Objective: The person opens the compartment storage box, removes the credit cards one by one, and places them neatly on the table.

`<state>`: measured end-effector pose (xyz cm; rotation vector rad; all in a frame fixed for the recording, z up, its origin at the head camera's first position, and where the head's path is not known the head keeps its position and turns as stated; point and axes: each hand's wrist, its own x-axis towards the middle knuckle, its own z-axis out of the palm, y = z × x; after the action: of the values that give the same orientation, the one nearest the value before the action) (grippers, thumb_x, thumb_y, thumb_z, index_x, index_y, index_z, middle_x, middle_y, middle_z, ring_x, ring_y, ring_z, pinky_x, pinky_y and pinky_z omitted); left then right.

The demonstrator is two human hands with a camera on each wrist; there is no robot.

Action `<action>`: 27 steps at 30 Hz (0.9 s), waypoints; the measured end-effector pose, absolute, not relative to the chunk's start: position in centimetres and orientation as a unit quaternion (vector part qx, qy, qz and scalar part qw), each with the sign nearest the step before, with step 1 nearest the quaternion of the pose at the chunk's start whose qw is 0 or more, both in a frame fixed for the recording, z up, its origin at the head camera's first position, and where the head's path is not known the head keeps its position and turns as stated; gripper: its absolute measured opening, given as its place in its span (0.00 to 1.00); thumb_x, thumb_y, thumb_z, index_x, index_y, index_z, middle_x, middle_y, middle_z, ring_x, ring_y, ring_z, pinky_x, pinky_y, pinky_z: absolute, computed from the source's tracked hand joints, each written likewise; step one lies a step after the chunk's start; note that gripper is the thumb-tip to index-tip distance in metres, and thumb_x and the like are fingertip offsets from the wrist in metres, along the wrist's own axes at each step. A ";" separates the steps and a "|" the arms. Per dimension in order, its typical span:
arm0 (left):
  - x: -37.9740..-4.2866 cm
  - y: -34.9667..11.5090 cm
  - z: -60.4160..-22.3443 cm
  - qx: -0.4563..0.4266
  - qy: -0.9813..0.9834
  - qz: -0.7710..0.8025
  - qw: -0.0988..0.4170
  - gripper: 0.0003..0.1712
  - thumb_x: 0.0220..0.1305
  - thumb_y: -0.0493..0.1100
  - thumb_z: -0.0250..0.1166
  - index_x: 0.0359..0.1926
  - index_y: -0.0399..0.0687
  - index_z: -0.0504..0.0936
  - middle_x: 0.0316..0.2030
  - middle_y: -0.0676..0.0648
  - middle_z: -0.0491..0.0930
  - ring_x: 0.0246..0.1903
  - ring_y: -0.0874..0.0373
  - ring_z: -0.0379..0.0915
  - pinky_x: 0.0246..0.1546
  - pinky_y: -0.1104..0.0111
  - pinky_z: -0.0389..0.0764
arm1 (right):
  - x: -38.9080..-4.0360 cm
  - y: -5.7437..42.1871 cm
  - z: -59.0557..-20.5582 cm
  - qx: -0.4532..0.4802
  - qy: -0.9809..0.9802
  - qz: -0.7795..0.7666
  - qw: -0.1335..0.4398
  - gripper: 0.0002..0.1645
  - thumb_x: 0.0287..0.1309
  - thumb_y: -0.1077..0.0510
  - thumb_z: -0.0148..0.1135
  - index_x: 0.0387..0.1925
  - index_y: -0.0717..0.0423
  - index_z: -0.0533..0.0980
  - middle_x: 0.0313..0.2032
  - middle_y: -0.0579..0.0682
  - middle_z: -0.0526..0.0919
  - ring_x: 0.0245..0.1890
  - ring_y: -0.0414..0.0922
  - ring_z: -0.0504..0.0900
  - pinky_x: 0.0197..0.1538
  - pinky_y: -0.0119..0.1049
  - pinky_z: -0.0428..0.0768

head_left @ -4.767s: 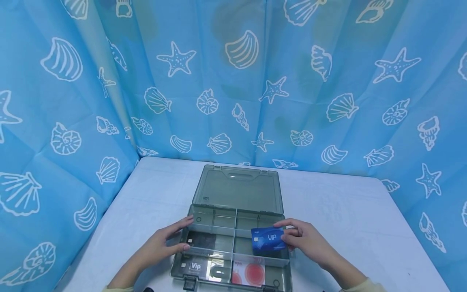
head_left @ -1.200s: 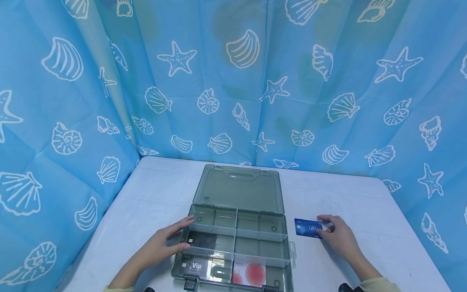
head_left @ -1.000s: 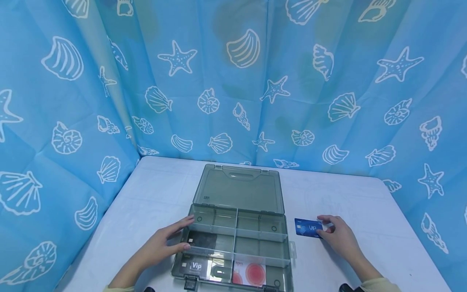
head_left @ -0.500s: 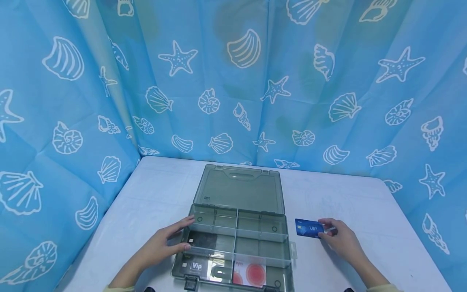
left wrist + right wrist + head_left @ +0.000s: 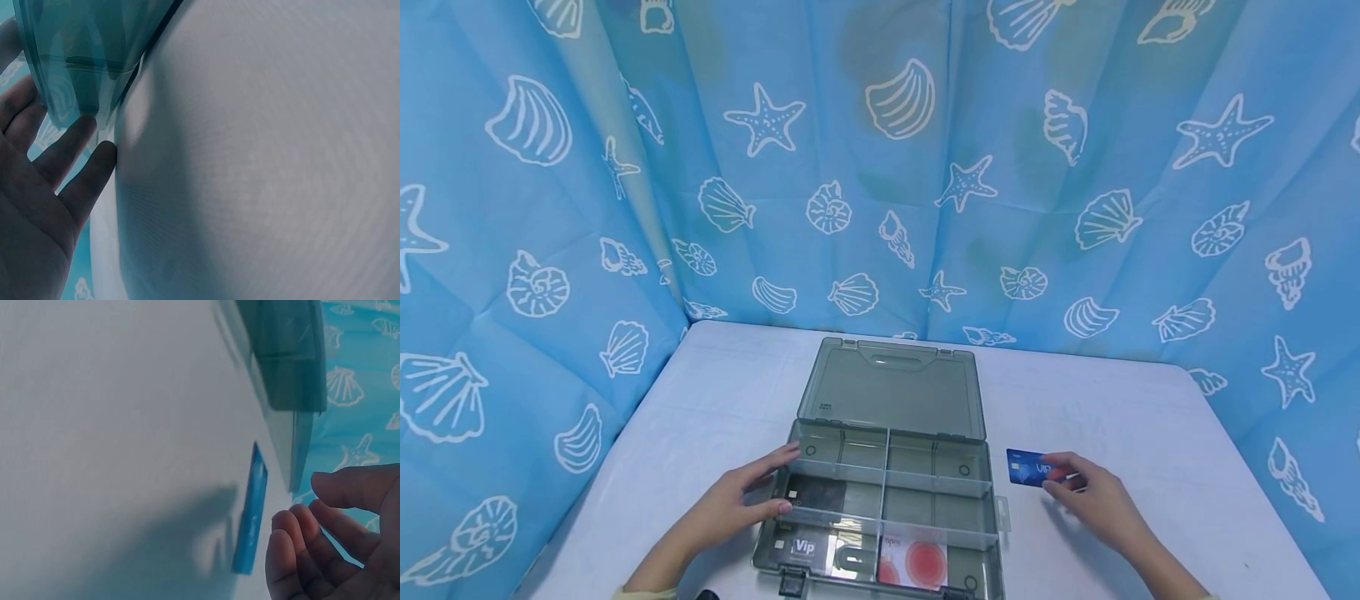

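Note:
A blue VIP card [image 5: 1026, 467] lies flat on the table, to the right of a grey translucent compartment box [image 5: 936, 503]. My right hand [image 5: 1093, 496] hovers over the card's right end, fingers loosely bent. In the right wrist view a gap separates those fingertips from the card [image 5: 251, 515]. My left hand [image 5: 737, 500] rests against the box's left side with spread fingers, index fingertip and thumb at its edge. Inside the box are a black card [image 5: 820, 493], a dark Vip card [image 5: 801, 546] at the front left and a white card with red circles [image 5: 925, 562] at the front right.
The box lid [image 5: 891, 390] is folded back flat behind it. Two latches, one being a front latch [image 5: 792, 582], hang at the front edge, and a pale tab [image 5: 1003, 514] sticks out on the right. A blue shell-print curtain [image 5: 880, 208] encloses the white table [image 5: 1075, 408].
My right hand carried the blue VIP card from above the box to the table on the right, then let go of it and lifted slightly. The left hand has stayed put.

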<state>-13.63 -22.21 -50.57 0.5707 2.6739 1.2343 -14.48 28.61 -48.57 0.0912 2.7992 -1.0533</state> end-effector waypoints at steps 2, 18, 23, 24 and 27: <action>-13.6 -22.3 -50.6 0.189 0.889 0.411 0.071 0.41 0.62 0.57 0.72 0.73 0.54 0.70 0.75 0.48 0.64 0.72 0.39 0.60 0.69 0.42 0.66 | -14.2 28.3 -48.3 0.023 0.932 -0.355 0.075 0.24 0.65 0.57 0.67 0.60 0.59 0.77 0.42 0.49 0.83 0.41 0.46 0.83 0.31 0.34 0.82; -13.5 -22.3 -50.6 0.195 0.886 0.414 0.069 0.40 0.63 0.56 0.72 0.73 0.53 0.70 0.75 0.48 0.65 0.72 0.39 0.60 0.69 0.41 0.65 | -12.7 25.2 -46.1 -0.018 0.923 -0.373 0.091 0.21 0.66 0.56 0.68 0.58 0.58 0.80 0.42 0.46 0.86 0.41 0.42 0.84 0.43 0.38 0.87; -13.5 -22.2 -50.5 0.186 0.888 0.413 0.071 0.41 0.62 0.56 0.72 0.73 0.54 0.71 0.75 0.49 0.65 0.73 0.40 0.60 0.70 0.42 0.65 | -12.1 24.1 -45.5 -0.026 0.917 -0.384 0.102 0.22 0.66 0.56 0.68 0.59 0.58 0.80 0.44 0.46 0.87 0.41 0.40 0.83 0.46 0.37 0.88; -13.5 -22.2 -50.5 0.185 0.889 0.412 0.071 0.41 0.62 0.57 0.72 0.73 0.54 0.71 0.75 0.49 0.64 0.73 0.40 0.60 0.70 0.41 0.65 | -12.0 23.9 -45.4 -0.025 0.917 -0.385 0.104 0.21 0.65 0.56 0.68 0.58 0.57 0.80 0.43 0.45 0.87 0.41 0.40 0.83 0.46 0.36 0.88; -13.6 -22.2 -50.6 0.180 0.890 0.412 0.072 0.41 0.62 0.56 0.73 0.73 0.54 0.71 0.75 0.49 0.64 0.73 0.40 0.59 0.70 0.41 0.65 | -11.6 23.4 -45.0 -0.026 0.915 -0.388 0.109 0.22 0.64 0.55 0.69 0.58 0.56 0.81 0.43 0.44 0.87 0.40 0.40 0.83 0.45 0.35 0.88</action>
<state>-13.61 -22.24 -50.58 0.5415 2.6759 1.2391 -11.61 23.39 -45.00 -0.0764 2.6898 -1.1412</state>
